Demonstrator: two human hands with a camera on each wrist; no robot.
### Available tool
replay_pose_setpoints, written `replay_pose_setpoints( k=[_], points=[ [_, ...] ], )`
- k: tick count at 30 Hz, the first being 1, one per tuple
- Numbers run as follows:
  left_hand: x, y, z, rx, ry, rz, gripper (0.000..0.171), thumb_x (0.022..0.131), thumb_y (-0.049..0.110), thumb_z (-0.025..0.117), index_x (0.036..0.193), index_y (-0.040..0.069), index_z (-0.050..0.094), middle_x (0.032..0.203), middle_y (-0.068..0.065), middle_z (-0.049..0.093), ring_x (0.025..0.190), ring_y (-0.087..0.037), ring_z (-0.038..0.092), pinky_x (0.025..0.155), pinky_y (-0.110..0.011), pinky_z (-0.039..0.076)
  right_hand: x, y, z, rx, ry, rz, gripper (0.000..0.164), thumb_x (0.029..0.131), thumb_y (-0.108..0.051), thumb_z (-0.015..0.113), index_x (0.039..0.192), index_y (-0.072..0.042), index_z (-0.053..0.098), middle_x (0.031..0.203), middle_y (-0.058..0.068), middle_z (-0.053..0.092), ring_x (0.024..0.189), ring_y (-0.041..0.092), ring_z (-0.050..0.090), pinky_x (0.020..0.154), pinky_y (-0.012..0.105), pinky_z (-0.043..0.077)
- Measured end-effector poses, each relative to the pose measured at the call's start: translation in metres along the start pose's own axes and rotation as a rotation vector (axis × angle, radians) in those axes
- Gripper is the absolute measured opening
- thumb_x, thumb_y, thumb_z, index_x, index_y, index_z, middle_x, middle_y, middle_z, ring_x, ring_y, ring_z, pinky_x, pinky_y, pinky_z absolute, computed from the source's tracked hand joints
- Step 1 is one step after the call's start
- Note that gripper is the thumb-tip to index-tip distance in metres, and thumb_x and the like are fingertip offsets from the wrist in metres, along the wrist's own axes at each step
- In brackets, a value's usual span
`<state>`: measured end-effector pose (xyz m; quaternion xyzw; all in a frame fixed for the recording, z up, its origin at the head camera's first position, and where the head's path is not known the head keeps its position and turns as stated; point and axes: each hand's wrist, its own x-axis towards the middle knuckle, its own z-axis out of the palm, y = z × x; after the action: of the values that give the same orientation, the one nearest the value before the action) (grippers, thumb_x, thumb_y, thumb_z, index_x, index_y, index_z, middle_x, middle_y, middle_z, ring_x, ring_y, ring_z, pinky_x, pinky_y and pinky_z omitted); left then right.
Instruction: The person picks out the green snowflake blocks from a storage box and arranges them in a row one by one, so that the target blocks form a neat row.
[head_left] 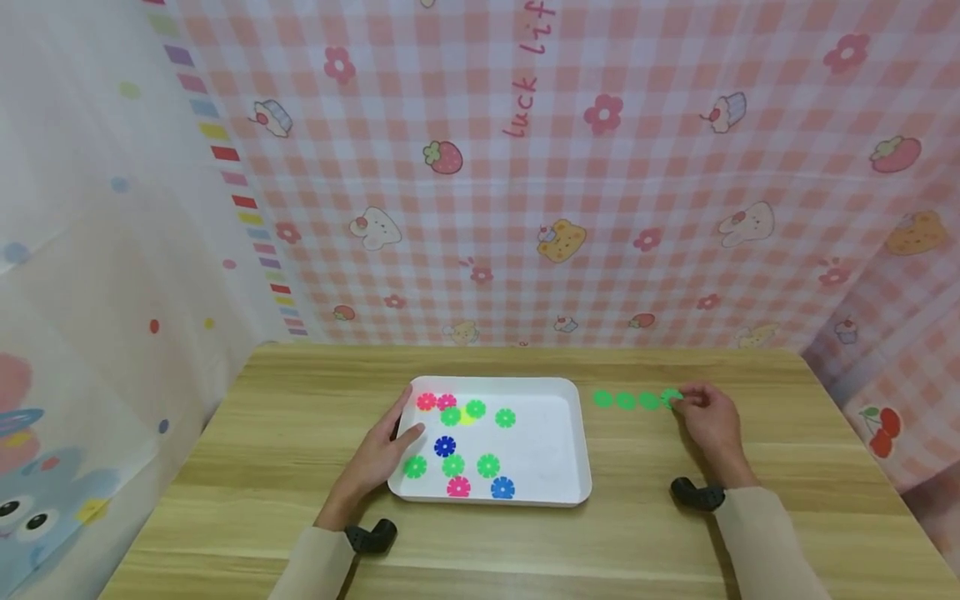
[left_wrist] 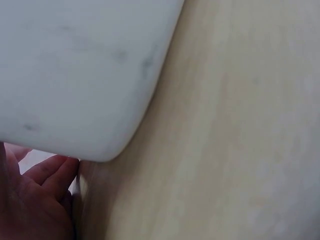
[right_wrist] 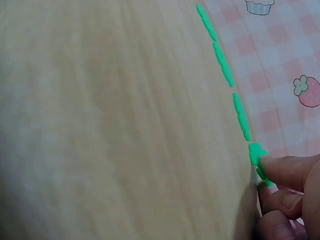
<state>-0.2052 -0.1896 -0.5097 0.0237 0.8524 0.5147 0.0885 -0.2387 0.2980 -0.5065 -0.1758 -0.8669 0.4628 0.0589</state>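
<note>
The left hand point(head_left: 377, 457) grips the white tray point(head_left: 551, 446) by its left rim, thumb over the edge. Pink, blue, yellow and green discs point(head_left: 488, 465) lie inside. Farther back, the right hand point(head_left: 711, 418) pinches 1 tilted, notched green disc point(head_left: 670, 399), ending a row with 3 flat green ones point(head_left: 626, 401) near the table's point(head_left: 637, 550) far edge.

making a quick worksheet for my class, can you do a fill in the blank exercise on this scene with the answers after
1. The left hand holds the edge of a tray coloured ____.
2. The right hand pinches a disc coloured ____.
3. Counting the pinched one, the row of discs on the table to the right of the tray has ____ discs.
4. Along the tray's near edge, directly left of the lighter blue disc, lies a ____ disc.

Missing words: white; green; four; pink
</note>
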Motion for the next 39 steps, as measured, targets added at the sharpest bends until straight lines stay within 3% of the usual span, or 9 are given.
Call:
replay_pose_setpoints(
  k=[10,32,39],
  points=[
    [0.000,0.001,0.000,-0.004,0.005,0.003,0.067,0.104,0.032,0.050,0.160,0.031,0.013,0.167,0.001,0.009,0.154,-0.024,0.006,0.124,-0.049,0.009,-0.004,0.000,0.001,-0.003,0.036,-0.007,0.023,0.091,-0.011,0.069,0.109,0.002,0.062,0.089,0.003,0.063,0.075,0.007,0.052,0.062,0.015,0.041],
    [0.001,0.000,0.001,-0.015,0.010,0.030,0.066,0.104,0.029,0.050,0.160,0.028,0.015,0.167,-0.003,0.011,0.153,-0.027,0.007,0.124,-0.049,0.007,-0.004,-0.004,0.001,0.049,0.035,-0.018,0.033,0.093,-0.016,0.066,0.121,0.001,0.060,0.091,0.000,0.063,0.072,0.000,0.052,0.062,0.016,0.045],
    [0.000,0.001,0.001,-0.015,0.011,0.023,0.066,0.104,0.032,0.051,0.160,0.030,0.015,0.167,-0.003,0.012,0.153,-0.026,0.007,0.124,-0.049,0.007,-0.021,-0.041,0.015,0.080,-0.114,-0.155,0.034,0.098,-0.020,0.063,0.122,0.003,0.060,0.101,0.010,0.060,0.075,0.010,0.054,0.059,0.020,0.046]
  ],
)
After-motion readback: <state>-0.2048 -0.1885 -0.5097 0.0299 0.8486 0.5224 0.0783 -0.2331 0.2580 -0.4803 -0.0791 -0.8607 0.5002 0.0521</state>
